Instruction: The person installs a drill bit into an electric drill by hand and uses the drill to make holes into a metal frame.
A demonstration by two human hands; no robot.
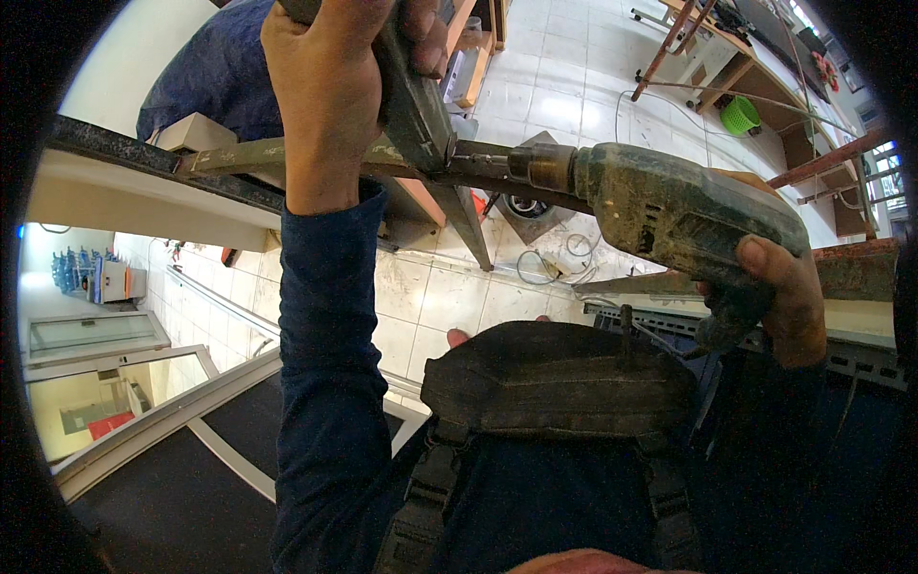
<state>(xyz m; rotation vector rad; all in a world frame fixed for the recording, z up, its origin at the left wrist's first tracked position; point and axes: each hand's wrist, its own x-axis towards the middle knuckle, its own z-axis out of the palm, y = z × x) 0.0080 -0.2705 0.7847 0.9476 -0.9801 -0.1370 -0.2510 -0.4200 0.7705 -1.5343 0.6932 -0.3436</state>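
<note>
Right hand (pixel 796 298) grips one drill (pixel 669 203); left hand (pixel 328 72), seemingly one bar (pixel 413 110).

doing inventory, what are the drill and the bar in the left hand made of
Drill: probably plastic body, matte and grimy, with moulded vents; its chuck seems worn metal, from dull glints. Bar: likely metal, dull and scuffed, with crisp edges.

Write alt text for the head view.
The person's right hand holds a worn, dark power drill, its bit pointed at a metal bar gripped in the left hand. A tiled floor and a green basket show beyond.
</note>
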